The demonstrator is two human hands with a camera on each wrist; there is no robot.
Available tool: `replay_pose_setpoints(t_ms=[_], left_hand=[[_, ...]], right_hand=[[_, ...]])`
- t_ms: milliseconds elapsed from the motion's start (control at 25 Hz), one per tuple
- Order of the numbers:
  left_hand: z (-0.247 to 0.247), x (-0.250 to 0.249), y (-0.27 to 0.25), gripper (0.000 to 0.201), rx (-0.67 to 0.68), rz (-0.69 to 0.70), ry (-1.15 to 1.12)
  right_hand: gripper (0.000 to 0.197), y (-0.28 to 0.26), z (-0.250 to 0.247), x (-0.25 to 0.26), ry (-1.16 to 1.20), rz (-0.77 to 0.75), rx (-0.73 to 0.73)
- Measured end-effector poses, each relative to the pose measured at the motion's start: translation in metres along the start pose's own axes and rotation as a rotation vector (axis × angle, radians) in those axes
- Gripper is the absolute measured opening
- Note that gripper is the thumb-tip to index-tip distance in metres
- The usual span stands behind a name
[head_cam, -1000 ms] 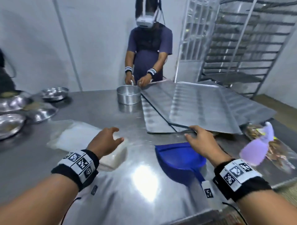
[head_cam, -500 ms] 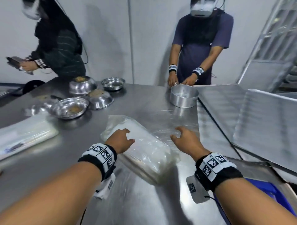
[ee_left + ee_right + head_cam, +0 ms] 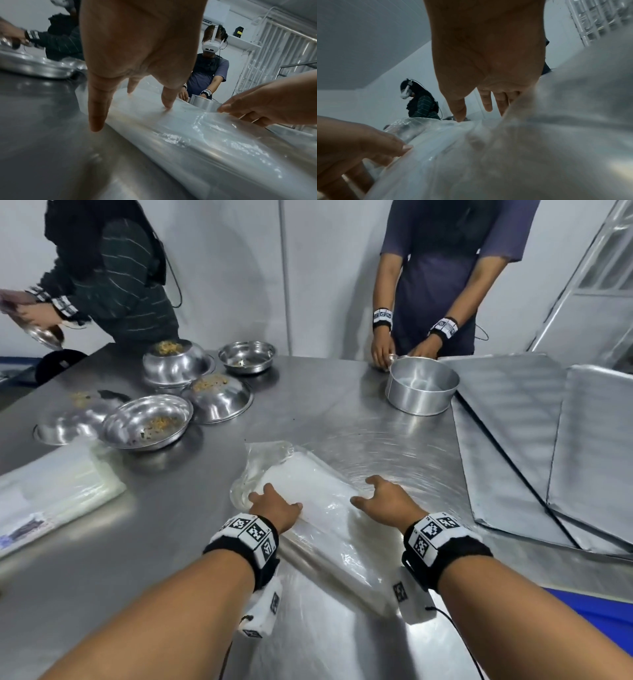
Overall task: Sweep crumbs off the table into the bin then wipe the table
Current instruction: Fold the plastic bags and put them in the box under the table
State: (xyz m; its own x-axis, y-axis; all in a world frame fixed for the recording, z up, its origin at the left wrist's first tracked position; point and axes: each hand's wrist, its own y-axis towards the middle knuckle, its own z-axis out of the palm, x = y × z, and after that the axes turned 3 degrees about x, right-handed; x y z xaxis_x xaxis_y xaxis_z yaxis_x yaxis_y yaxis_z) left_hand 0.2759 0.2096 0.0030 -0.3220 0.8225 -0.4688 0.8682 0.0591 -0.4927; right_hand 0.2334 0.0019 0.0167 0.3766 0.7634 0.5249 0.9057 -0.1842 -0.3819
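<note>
A clear plastic pack of white sheets (image 3: 325,529) lies slantwise in the middle of the steel table (image 3: 191,542). My left hand (image 3: 274,503) presses on its left part with spread, straight fingers (image 3: 97,121). My right hand (image 3: 380,499) rests on its far right edge, its thumb (image 3: 459,115) touching the wrap. Neither hand curls round anything. Brown crumbs lie in the steel bowls (image 3: 149,422) and on the table top (image 3: 80,398) at the far left. A corner of the blue dustpan (image 3: 589,611) shows under my right forearm.
A second flat plastic pack (image 3: 51,491) lies at the left. A round metal pan (image 3: 421,386) stands at the far side, held by a person in a purple shirt. Large metal trays (image 3: 548,446) cover the right side. Another person (image 3: 113,275) works at the far left.
The view swung left, away from the dustpan. Both hands moved onto the plastic pack; half a second ago they hovered over it, now they touch it.
</note>
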Motion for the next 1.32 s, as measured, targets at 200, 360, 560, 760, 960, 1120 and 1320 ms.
replay_pose_setpoints(t_ms=[200,360,560,760,960,1120,1320], left_hand=[[0.007,0.009,0.02,0.104,0.036,-0.108,-0.292],[0.018,0.016,0.024,0.12,-0.051,-0.173,-0.384],[0.029,0.02,0.025,0.121,0.008,-0.27,-0.558],[0.034,0.013,0.033,0.114,-0.022,-0.209,-0.742],[0.04,0.023,0.046,0.119,-0.049,-0.131,-0.841],[0.035,0.027,0.042,0.118,-0.059,-0.012,-0.891],[0.013,0.013,0.028,0.116,-0.041,0.181,-0.882]], right_hand=[[0.091,0.022,0.022,0.009,-0.025,0.09,0.094],[0.098,0.029,0.033,0.013,0.02,0.146,0.12],[0.098,0.039,0.037,0.009,-0.026,0.153,0.129],[0.081,0.039,0.035,0.009,0.018,0.093,0.095],[0.071,0.029,0.043,0.008,0.165,0.075,0.03],[0.065,0.021,0.048,0.008,0.219,0.046,-0.009],[0.052,0.006,0.044,0.013,0.464,0.016,-0.096]])
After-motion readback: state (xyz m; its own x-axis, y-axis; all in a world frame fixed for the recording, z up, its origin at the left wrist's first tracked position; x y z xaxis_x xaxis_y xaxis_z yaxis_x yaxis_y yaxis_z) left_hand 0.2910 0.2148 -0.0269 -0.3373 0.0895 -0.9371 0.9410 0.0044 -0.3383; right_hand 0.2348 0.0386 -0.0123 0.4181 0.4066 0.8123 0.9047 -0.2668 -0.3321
